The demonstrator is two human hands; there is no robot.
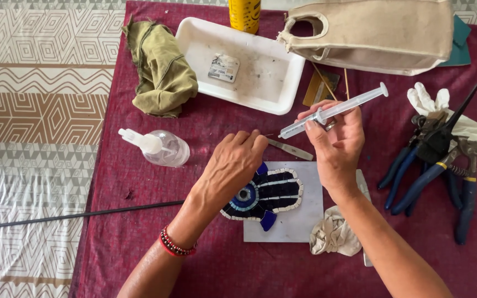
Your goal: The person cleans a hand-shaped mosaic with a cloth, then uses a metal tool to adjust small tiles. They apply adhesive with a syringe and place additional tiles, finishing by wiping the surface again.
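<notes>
the surface is covered with a dark red cloth and carries all items. a beige canvas bag with a loop handle lies at the far edge, right of centre. a white rectangular tray sits left of the bag; a small square packet, white and grey with a printed label, lies flat inside it. a yellow cylindrical container stands just behind the tray, its top cut off by the frame edge. a crumpled olive cloth lies left of the tray.

a white square tile lies near the centre and bears a mosaic piece of dark blue and white fragments with a round blue eye. blue-handled pliers lie at the right, partly on white gloves. a clear pump bottle lies on its side left of the tile. a crumpled beige rag touches the tile's near right corner. a thin black rod extends off the surface's left edge.

the left hand rests over the mosaic piece's left part, fingers curled and pinched together; what it grips cannot be told. the right hand is clenched around a clear syringe, held above the tile's far edge, tip pointing toward the left fingertips. a small metal blade lies between the two hands.
</notes>
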